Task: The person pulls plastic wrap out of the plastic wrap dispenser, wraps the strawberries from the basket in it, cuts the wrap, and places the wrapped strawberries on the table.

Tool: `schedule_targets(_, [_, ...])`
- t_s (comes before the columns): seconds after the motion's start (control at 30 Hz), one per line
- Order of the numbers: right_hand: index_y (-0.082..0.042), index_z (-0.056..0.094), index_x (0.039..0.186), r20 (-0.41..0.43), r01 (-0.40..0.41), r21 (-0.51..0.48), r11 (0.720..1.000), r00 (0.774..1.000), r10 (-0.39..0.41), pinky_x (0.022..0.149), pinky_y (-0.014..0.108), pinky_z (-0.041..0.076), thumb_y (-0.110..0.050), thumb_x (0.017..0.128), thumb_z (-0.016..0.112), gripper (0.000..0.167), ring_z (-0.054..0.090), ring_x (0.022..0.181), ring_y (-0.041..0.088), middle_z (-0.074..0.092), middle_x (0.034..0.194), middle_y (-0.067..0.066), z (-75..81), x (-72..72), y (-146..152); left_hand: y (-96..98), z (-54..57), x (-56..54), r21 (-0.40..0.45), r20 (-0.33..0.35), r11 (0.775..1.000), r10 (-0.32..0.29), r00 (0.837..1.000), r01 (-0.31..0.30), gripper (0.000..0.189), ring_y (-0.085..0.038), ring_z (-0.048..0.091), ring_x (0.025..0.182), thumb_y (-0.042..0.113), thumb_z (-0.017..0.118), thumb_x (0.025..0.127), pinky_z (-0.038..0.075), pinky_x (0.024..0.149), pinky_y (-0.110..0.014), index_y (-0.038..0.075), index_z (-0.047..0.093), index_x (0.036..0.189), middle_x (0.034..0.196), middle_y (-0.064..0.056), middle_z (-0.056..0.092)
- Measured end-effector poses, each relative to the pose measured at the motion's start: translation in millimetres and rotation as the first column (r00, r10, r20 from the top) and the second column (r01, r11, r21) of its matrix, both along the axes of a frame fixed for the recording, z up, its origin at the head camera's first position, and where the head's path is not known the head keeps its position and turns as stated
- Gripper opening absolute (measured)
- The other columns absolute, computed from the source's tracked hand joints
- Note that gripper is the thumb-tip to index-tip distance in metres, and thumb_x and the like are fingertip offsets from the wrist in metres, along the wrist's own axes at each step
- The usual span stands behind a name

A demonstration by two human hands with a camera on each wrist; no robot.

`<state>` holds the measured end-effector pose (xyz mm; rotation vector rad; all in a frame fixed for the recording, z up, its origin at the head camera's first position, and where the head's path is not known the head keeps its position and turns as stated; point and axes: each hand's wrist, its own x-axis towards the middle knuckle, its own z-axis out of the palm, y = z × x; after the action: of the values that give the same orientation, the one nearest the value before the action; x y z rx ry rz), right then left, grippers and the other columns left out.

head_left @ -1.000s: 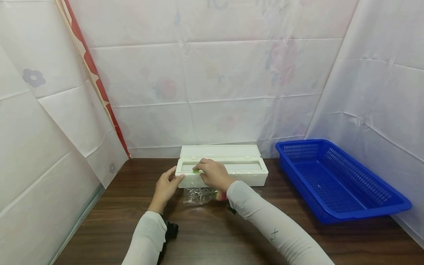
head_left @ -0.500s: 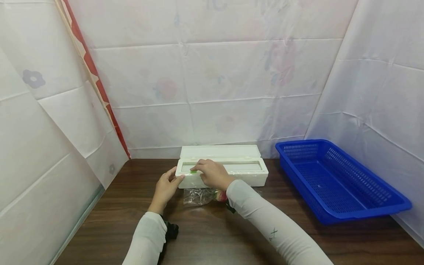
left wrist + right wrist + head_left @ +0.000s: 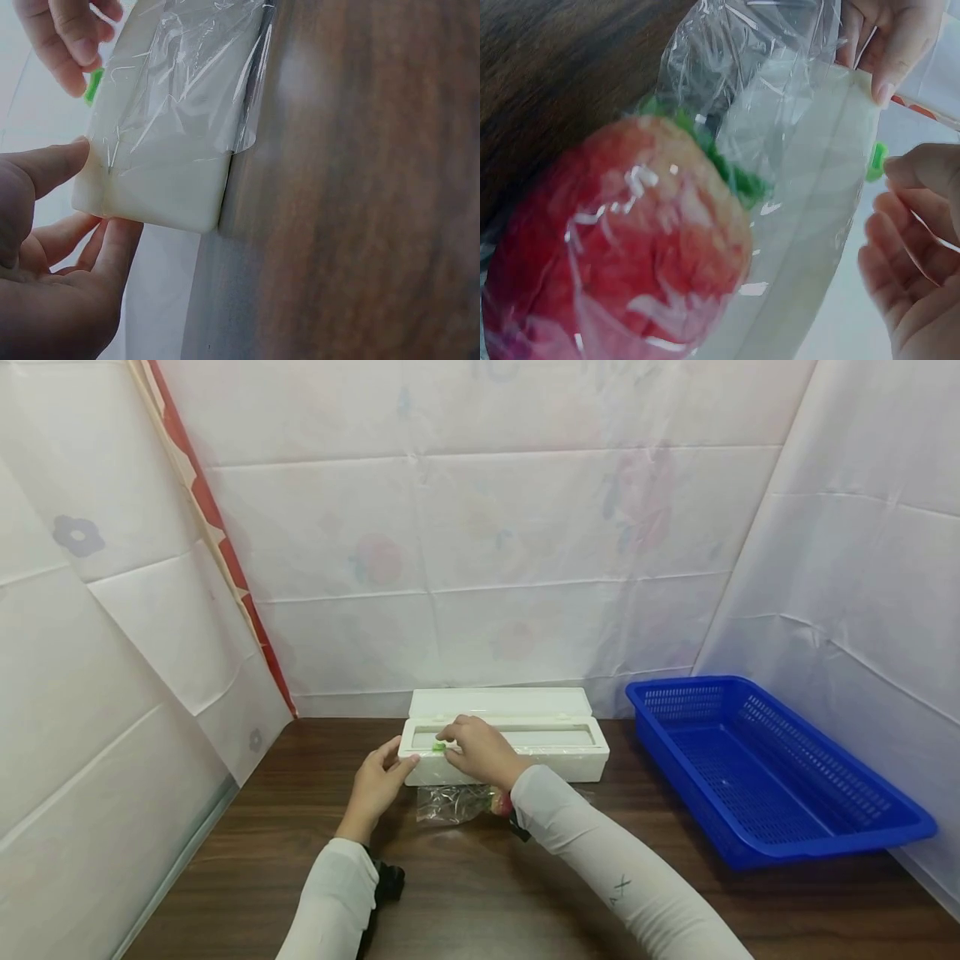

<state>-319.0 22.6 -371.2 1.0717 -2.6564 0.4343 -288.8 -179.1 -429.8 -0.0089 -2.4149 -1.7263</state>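
A long white cling film dispenser stands on the table with its lid tipped back. My left hand grips its left end, thumb on the top edge and fingers against the end face. On the front rim sits a small green slide cutter, near the left end. Beside it is my right hand, fingers loosely bent, a fingertip close to the cutter; contact is hard to tell. Clear film hangs down the dispenser's front. In the right wrist view a red strawberry with green leaves lies under clear film, partly behind my right wrist in the head view.
A blue perforated basket stands on the right side of the dark wooden table. White patterned sheets hang behind and at both sides, close to the dispenser's raised lid.
The green cutter slid slightly left along the rim under my right fingers. Those fingers have since loosened and lifted, leaving more of it visible. My left hand stays on the dispenser.
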Motion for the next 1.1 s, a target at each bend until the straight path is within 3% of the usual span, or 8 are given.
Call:
schedule_targets(0.2, [-0.007, 0.073, 0.113, 0.038, 0.058, -0.065, 0.996, 0.998, -0.056, 0.076, 0.021, 0.053, -0.023, 0.093, 0.075, 0.026, 0.064, 0.089, 0.014, 0.066, 0.100, 0.003, -1.8, 5.8, -10, 1.8, -0.7, -0.4, -0.016, 0.002, 1.000, -0.006, 1.000, 0.006, 0.062, -0.034, 0.054, 0.129, 0.025, 0.067, 0.099, 0.047, 0.102, -0.041, -0.001, 0.043, 0.149, 0.140, -0.024, 0.051])
schedule_targets(0.43, [-0.009, 0.074, 0.107, -0.012, 0.122, -0.044, 0.992, 0.992, -0.122, 0.072, 0.021, 0.053, -0.027, 0.090, 0.078, 0.025, 0.063, 0.082, 0.012, 0.066, 0.095, 0.001, -5.6, 5.5, -15, 2.9, -1.5, -1.0, -0.029, -0.004, 1.000, -0.005, 1.000, 0.005, 0.062, -0.035, 0.054, 0.128, 0.025, 0.068, 0.098, 0.047, 0.102, -0.042, -0.001, 0.043, 0.149, 0.139, -0.025, 0.052])
schedule_targets(0.7, [-0.011, 0.075, 0.106, 0.001, 0.114, -0.041, 0.993, 0.993, -0.114, 0.073, 0.022, 0.053, -0.023, 0.090, 0.078, 0.020, 0.064, 0.085, 0.011, 0.066, 0.095, 0.000, -5.0, 4.4, -17, 1.5, -0.4, 0.3, -0.030, 0.010, 1.000, -0.004, 1.000, 0.004, 0.063, -0.035, 0.053, 0.129, 0.025, 0.067, 0.099, 0.047, 0.102, -0.042, 0.000, 0.042, 0.150, 0.142, -0.024, 0.049])
schedule_targets(1.1, [-0.015, 0.075, 0.112, -0.060, 0.091, -0.014, 0.996, 0.994, -0.091, 0.072, 0.024, 0.054, -0.017, 0.092, 0.076, 0.021, 0.066, 0.089, 0.011, 0.068, 0.102, -0.001, -6.1, 7.0, -22, 0.2, 0.1, 1.1, -0.030, -0.009, 1.000, 0.008, 1.000, -0.008, 0.064, -0.036, 0.054, 0.128, 0.025, 0.068, 0.098, 0.048, 0.101, -0.042, -0.002, 0.041, 0.150, 0.140, -0.027, 0.050])
